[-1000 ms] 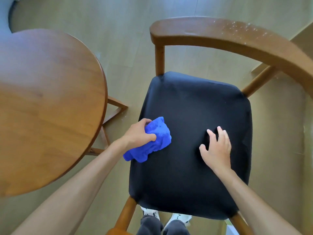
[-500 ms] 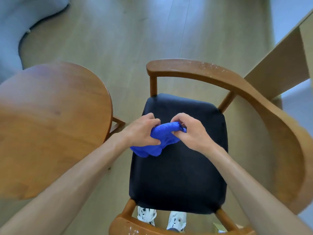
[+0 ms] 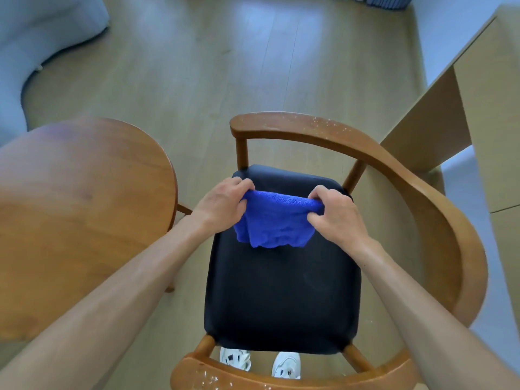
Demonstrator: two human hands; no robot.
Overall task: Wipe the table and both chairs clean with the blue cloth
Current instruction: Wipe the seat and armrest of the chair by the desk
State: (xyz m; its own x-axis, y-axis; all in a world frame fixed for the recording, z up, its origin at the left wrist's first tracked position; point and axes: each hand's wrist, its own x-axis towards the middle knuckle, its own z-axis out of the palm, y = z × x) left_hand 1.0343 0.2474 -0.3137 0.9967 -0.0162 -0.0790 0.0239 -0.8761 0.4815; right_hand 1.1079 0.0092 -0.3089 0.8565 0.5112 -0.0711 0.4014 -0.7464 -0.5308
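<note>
A pale wood-plank floor [image 3: 197,66] runs under everything, with a round wooden table [image 3: 78,209] off to the left of the hands and a light wooden cabinet side [image 3: 439,130] off to the right. Directly below the hands stands a curved-back wooden armchair [image 3: 439,209] with a black padded seat [image 3: 281,291]; pale specks dot its rail beyond the hands and again at the near end, beside the person's white shoes [image 3: 235,358].

The blue cloth [image 3: 277,220] is held up between the two hands, above the far half of the seat. Its top edge is pulled into a band running left to right, and the rest hangs down toward the person in a loose flap. I cannot tell whether that flap touches the seat.

The left hand [image 3: 222,205] pinches the left end of that edge, fingers curled over it, knuckles up. The right hand [image 3: 334,213] grips the right end likewise, thumb tucked under. Both forearms reach forward from the near corners and converge on the cloth, each hand about equally near it.

The cloth looks to be getting spread or refolded. The speckled rail lies just beyond the hands, the right arm closer to its long curve.
</note>
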